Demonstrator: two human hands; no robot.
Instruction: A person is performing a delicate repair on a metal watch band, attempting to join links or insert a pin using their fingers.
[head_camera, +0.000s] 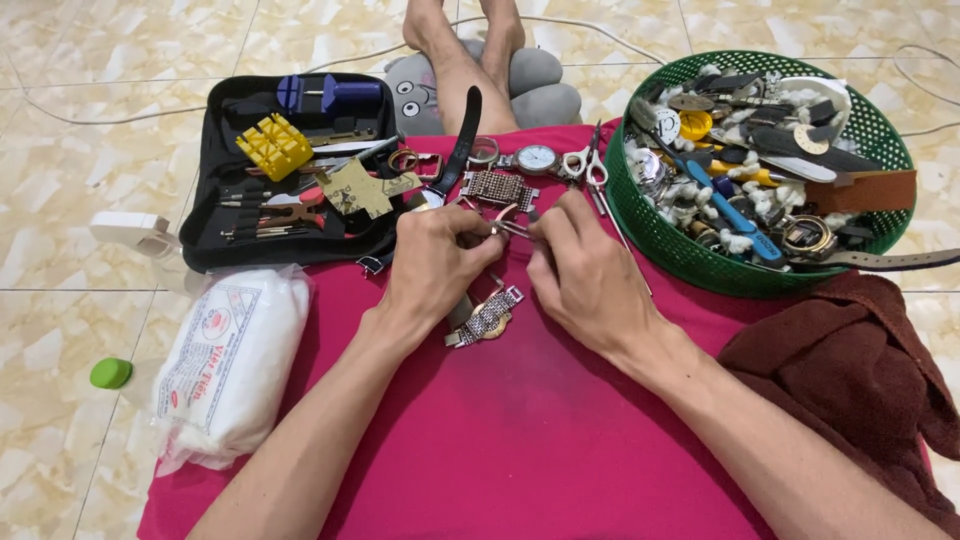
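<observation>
A small metal watch part is pinched between two hands over a red cloth.

The small metal part (508, 226) is held by the left hand (432, 262) and right hand (590, 280), each grip pressed together on it. A metal-banded watch (487, 318) lies at six o'clock, untouched; more watches wait in the green basket (880, 130) at two o'clock, the tool case (215, 250) at ten.

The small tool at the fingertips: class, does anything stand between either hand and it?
Nothing visible does. The left hand and right hand both already pinch the small tool directly, above the metal-band watch on the red cloth.
</observation>
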